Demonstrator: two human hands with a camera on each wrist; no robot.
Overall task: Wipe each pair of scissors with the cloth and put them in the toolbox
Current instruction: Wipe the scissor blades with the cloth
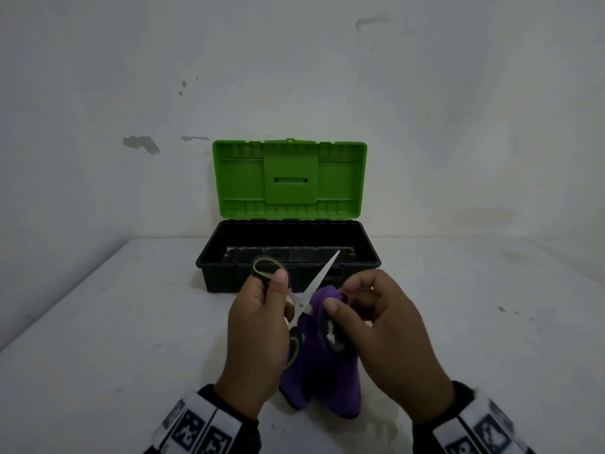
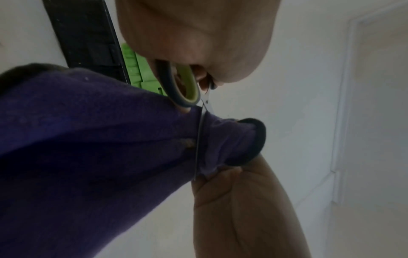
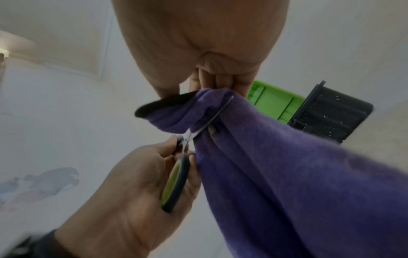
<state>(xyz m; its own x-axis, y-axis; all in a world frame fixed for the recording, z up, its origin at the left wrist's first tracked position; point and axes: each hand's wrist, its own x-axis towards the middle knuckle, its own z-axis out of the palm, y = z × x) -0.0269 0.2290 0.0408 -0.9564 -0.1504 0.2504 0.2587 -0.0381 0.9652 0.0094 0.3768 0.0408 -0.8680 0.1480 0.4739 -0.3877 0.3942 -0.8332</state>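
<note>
The left hand has its grip closed around the black-and-green handles of the steel-bladed scissors. The open blades splay up and away to the right, one tip over the near rim of the open black toolbox with the green lid. The right hand, just beside, pinches the purple fleece cloth around the other blade, above the white surface.

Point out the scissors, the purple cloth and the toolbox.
scissors [image 1: 319, 276]: head view, on the bare blade.
purple cloth [image 3: 298, 174]: right wrist view, on the hanging fold.
toolbox [image 1: 289, 178]: head view, on the raised green lid.
</note>
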